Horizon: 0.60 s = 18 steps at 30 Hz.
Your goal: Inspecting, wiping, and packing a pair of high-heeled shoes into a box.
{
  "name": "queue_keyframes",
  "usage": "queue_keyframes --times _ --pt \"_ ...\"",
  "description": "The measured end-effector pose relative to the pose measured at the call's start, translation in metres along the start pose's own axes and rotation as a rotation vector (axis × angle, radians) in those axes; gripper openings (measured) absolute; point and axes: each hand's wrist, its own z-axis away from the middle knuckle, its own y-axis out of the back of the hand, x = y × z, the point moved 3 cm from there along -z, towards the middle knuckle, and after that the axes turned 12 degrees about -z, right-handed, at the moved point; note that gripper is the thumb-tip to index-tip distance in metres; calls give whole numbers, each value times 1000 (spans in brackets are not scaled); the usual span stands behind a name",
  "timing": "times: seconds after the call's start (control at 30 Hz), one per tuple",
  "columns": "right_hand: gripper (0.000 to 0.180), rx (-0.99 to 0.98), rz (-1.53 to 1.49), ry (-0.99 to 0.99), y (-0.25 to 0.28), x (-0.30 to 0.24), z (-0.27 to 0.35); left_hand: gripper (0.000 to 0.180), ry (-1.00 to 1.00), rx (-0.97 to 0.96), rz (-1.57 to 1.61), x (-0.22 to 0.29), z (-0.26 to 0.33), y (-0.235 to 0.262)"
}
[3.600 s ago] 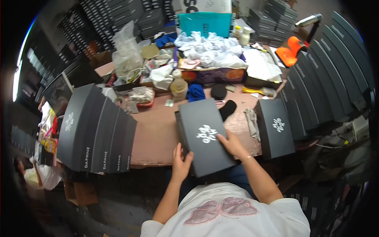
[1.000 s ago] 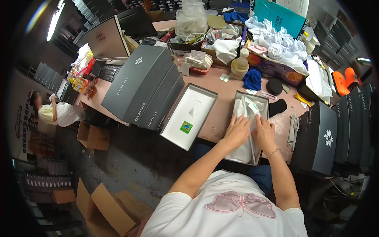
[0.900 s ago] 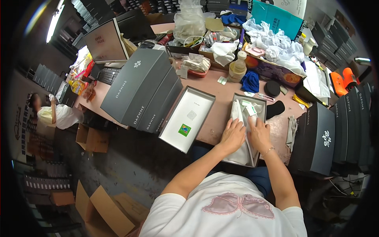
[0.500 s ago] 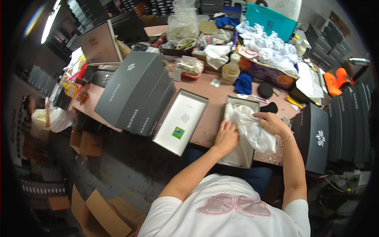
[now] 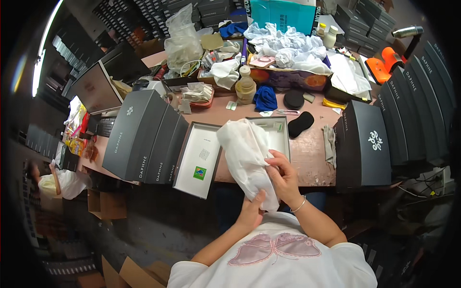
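Note:
A bundle wrapped in thin white tissue-like wrapping (image 5: 245, 153) is held between my hands, tilted, in front of my chest. Its contents are hidden. My left hand (image 5: 250, 212) grips its lower end, thumb on top. My right hand (image 5: 284, 178) pinches the wrapping along its right side. Behind the bundle, and partly covered by it, lies an open shoebox base (image 5: 283, 139) with a pale inside and dark rim. Left of it the box lid (image 5: 191, 178) lies inside up, with a green sticker (image 5: 199, 173) on it.
Dark grey shoeboxes (image 5: 132, 134) stand stacked at left, and more (image 5: 367, 144) at right. A black sponge-like pad (image 5: 301, 124), a blue cloth (image 5: 265, 99) and a jar (image 5: 245, 89) lie beyond the box base. Crumpled white paper (image 5: 288, 45) fills a carton at the back.
The white bundle has come up out of the box base toward me. My left hand has moved from the box onto the bundle's lower end; my right hand has moved left and nearer.

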Motion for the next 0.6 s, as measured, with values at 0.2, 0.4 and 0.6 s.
queue_keyframes --times 0.2,0.4,0.6 --pt "12 32 -498 -275 23 -5 -24 94 1 -77 132 45 -11 24" --pt "16 -162 -10 -317 24 9 -54 64 102 -60 49 19 -38 25" --pt "36 -130 451 40 18 7 -56 50 61 115 244 30 -43 31"
